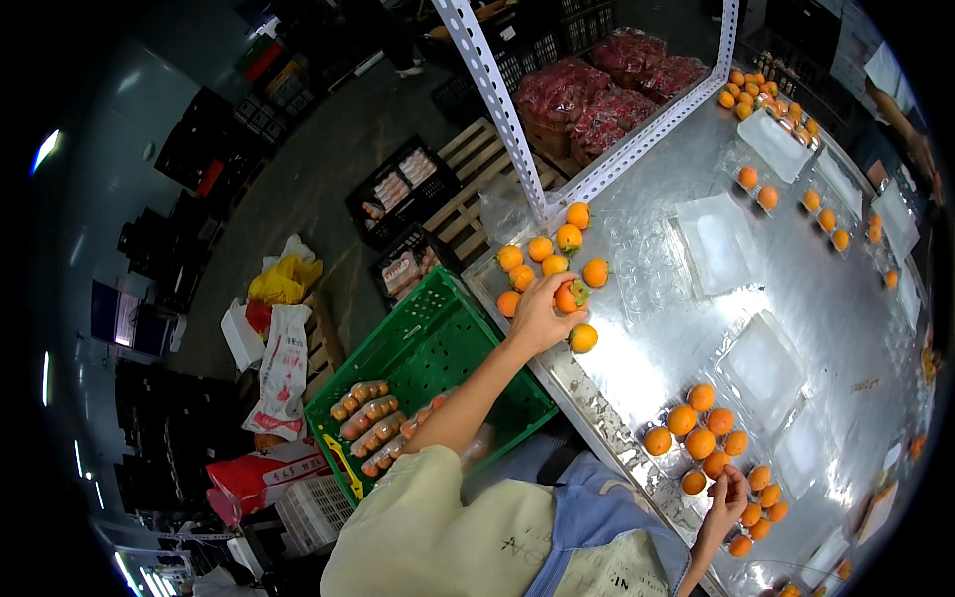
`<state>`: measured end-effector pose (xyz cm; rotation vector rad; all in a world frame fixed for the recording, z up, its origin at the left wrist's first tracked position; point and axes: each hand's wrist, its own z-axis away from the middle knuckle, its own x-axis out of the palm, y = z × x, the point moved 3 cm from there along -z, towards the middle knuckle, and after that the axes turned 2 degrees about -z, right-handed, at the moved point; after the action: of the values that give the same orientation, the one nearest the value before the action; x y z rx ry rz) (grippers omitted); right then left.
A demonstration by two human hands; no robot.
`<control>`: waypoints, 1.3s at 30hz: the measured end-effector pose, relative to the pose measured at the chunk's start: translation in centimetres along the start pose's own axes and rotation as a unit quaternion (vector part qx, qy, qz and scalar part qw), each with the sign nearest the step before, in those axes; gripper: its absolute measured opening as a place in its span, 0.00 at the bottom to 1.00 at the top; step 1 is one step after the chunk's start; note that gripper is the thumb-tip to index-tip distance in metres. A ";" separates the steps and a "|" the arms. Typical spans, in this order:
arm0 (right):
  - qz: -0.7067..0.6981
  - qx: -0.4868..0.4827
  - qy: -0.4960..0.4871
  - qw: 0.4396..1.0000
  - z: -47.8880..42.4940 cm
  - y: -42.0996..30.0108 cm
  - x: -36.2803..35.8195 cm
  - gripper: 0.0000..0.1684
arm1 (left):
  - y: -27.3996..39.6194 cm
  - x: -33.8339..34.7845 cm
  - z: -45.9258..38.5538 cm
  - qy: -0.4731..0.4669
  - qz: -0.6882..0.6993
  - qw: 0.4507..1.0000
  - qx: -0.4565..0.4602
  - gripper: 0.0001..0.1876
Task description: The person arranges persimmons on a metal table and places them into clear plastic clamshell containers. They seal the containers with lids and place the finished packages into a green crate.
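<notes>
My left hand (539, 319) grips an orange persimmon (571, 296), its green calyx facing up, at the near edge of a metal table (671, 347). Around it lie several loose persimmons (540, 248), and one more (583, 338) sits just beside my thumb. My right hand (727, 501) is low at the table's near side, fingers curled against a group of persimmons (700, 443) set in rows. Whether those fingers hold anything is hidden. A second group of persimmons (759, 501) lies just right of that hand. A clear plastic tray with round cups (642, 261) rests beyond my left hand.
Clear packs with white pads (716, 242) lie across the table. Left of it stands a green crate (418, 336) with packed fruit (377, 433). A white perforated post (500, 97) rises at the table's far-left corner. Another person's arm (899, 123) shows at far right.
</notes>
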<state>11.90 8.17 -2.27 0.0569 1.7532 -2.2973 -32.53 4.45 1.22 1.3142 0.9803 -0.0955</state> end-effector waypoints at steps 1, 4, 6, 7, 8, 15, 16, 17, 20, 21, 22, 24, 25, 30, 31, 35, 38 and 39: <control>-0.003 -0.014 -0.002 1.000 -0.1 -0.1 0.2 0.10 | 0.2 0.3 0.1 -0.013 0.103 0.994 -0.037 0.29; -0.003 -0.024 -0.012 1.000 -0.6 -0.9 1.6 0.09 | 1.3 2.3 0.4 -0.096 0.424 0.897 -0.085 0.27; 0.000 -0.023 -0.046 0.999 -0.8 -2.5 3.2 0.09 | 3.9 3.4 1.8 -0.155 0.530 0.827 -0.107 0.28; -0.013 -0.028 -0.065 0.997 -0.8 -3.1 4.1 0.09 | 5.1 3.9 2.2 -0.185 0.546 0.810 -0.102 0.29; -0.041 0.010 -0.092 0.995 -0.6 -3.2 4.6 0.10 | 6.0 4.9 2.8 -0.213 0.553 0.801 -0.089 0.31; -0.194 0.044 -0.226 0.953 0.2 -5.6 9.3 0.21 | 9.8 9.6 7.7 -0.298 0.517 0.802 -0.004 0.33; -0.220 0.044 -0.234 0.946 0.2 -5.9 9.7 0.22 | 10.0 9.9 8.3 -0.301 0.496 0.814 0.023 0.32; -0.245 0.043 -0.243 0.937 0.3 -5.9 9.8 0.24 | 10.3 10.4 8.7 -0.295 0.464 0.833 0.062 0.31; -0.240 0.071 -0.235 0.939 0.3 -4.9 9.7 0.25 | 11.0 11.1 9.4 -0.300 0.375 0.866 0.137 0.29; -0.237 0.077 -0.231 0.940 0.2 -4.6 9.8 0.26 | 11.0 11.2 9.4 -0.309 0.365 0.868 0.132 0.30; -0.280 0.110 -0.230 0.926 0.3 -4.8 9.8 0.25 | 10.9 11.4 9.4 -0.317 0.356 0.870 0.126 0.30; -0.314 0.138 -0.224 0.912 0.5 -4.9 9.7 0.25 | 10.9 11.4 9.6 -0.330 0.354 0.867 0.117 0.28; -0.332 0.151 -0.222 0.905 0.6 -4.9 9.6 0.25 | 10.9 11.5 9.7 -0.342 0.363 0.862 0.092 0.27; -0.373 0.199 -0.220 0.879 0.5 -3.8 9.7 0.25 | 11.1 11.6 9.7 -0.373 0.368 0.852 0.017 0.23; -0.379 0.211 -0.210 0.876 0.5 -3.8 9.9 0.25 | 11.0 11.7 9.8 -0.375 0.364 0.853 0.004 0.23; -0.397 0.225 -0.206 0.865 0.6 -3.2 10.0 0.26 | 11.3 11.7 10.1 -0.356 0.334 0.872 0.018 0.22; -0.379 0.205 -0.212 0.877 0.5 -3.1 9.8 0.26 | 11.6 11.9 10.1 -0.343 0.318 0.883 0.026 0.22; -0.372 0.201 -0.212 0.881 0.5 -3.1 9.8 0.26 | 11.3 12.1 10.3 -0.337 0.323 0.884 0.022 0.21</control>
<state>1.81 6.78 -0.96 -1.1390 1.1505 -2.8306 -13.04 4.89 1.32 1.4413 -0.0728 -0.0531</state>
